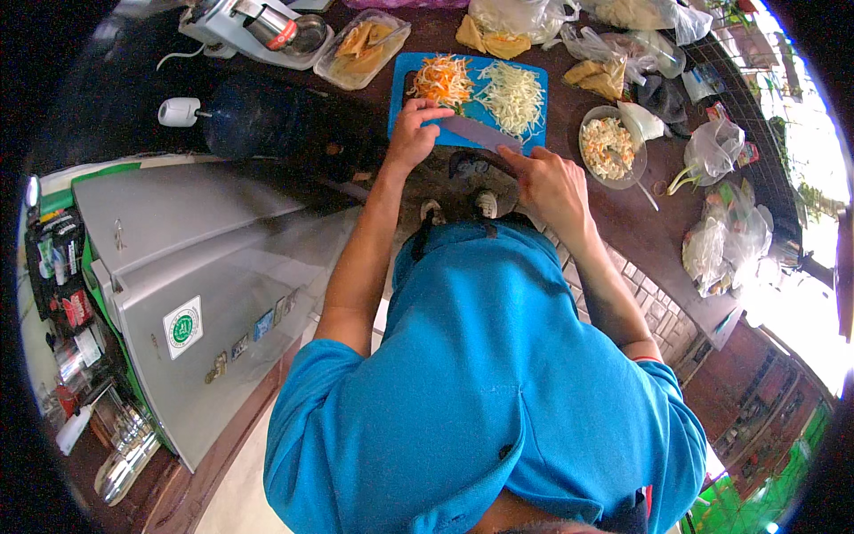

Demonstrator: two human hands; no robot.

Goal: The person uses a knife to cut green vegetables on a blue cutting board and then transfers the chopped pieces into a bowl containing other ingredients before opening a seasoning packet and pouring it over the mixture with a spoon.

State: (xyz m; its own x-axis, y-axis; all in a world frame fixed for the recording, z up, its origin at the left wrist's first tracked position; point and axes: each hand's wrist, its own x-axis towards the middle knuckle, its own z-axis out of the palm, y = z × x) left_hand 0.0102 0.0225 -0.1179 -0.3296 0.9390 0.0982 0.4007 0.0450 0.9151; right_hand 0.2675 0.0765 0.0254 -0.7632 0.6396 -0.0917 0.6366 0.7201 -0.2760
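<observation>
A blue cutting board [399, 80] lies in front of me near the counter edge. On it are a mixed pile of orange and pale shreds [442, 80], carrot-like, and a pile of pale green shredded cabbage [512, 97]. My right hand [552, 183] grips the handle of a kitchen knife [482, 133], its broad blade slanting across the board's near side. At the blade's far end is my left hand [415, 133], fingers stretched over the board's near left part. A few green bits [459, 109] show beside its fingertips; whether it pinches anything is hidden.
Right of the board stands a bowl of chopped mix [607, 147] with a spoon. Folded wrappers [494, 44] and plastic bags [714, 150] lie around. A plastic tub [363, 48] and a white appliance [257, 30] are at back left. A grey refrigerator [220, 267] stands left.
</observation>
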